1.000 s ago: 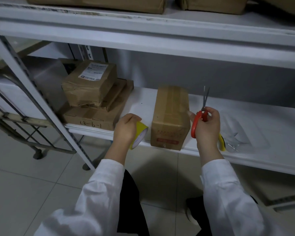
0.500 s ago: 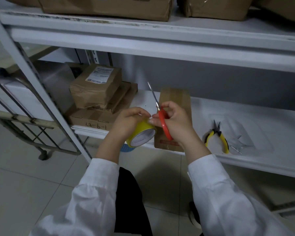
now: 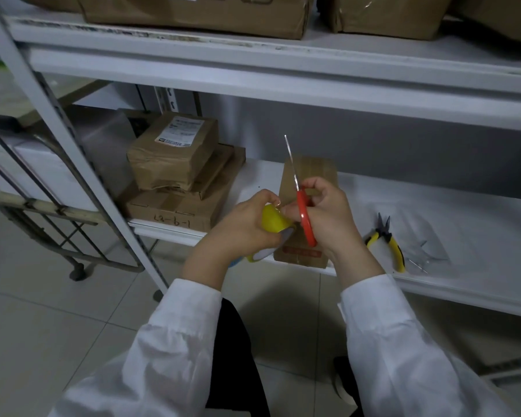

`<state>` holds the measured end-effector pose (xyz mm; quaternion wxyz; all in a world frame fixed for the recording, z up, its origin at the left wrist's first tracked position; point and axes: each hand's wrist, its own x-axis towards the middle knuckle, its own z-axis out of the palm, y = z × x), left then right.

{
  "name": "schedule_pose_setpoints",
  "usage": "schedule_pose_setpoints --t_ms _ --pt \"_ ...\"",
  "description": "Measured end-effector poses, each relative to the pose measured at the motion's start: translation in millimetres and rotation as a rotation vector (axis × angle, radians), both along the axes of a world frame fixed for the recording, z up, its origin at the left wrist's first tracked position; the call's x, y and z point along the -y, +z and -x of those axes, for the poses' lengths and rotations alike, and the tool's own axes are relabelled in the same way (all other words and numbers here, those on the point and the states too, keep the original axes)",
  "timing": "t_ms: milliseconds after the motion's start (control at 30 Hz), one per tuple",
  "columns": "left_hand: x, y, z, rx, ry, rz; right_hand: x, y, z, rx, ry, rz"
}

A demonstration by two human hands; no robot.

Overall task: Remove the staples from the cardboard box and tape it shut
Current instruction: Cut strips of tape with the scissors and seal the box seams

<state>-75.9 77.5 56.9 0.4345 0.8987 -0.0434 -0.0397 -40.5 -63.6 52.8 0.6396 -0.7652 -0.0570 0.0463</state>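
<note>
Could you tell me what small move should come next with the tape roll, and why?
Probably peel the tape's end free from the tape roll: the left hand grips it, the right hand, also holding the scissors, has a fingertip at its rim, and the cardboard box stands just behind.

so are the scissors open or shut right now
Shut: the scissors show one thin blade line rising from the right hand, with no gap between blades.

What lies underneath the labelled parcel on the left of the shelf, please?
Under the labelled parcel lies a flat box on a wider bottom box with handwriting on its front. Their tops are largely covered.
</note>
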Motion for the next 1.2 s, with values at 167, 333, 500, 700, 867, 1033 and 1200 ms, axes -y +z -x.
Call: schedule_pose_setpoints --t_ms 167,333,500,700,867,1033,1200 --pt "-0.8 -4.0 -0.9 -0.004 0.057 -0.413 -6.0 2.5 6.7 0.004 0.020 -0.035" --pt "-12.1 -3.7 4.2 0.000 0.109 -0.195 -3.3 8.4 2.0 -0.029 -0.002 -0.066" --pt "-29.5 -7.0 8.3 0.090 0.160 -0.079 2.0 2.8 -4.8 -0.017 -0.071 -0.061" --pt "-31.7 -6.0 -7.5 0.286 0.171 -0.362 -3.2 -9.2 -17.9 0.025 -0.173 0.167" --pt "-27.8 -12.0 -21.6 0.276 0.142 -0.559 -8.1 -15.8 -24.0 0.038 -0.215 0.357" --pt "-26.6 -22.7 -33.4 0.233 0.100 -0.618 -13.3 -15.0 -29.1 0.043 -0.275 0.526" --pt "-24.9 -28.7 -43.3 0.232 0.056 -0.660 -15.3 -15.5 -30.6 0.064 -0.284 0.691"
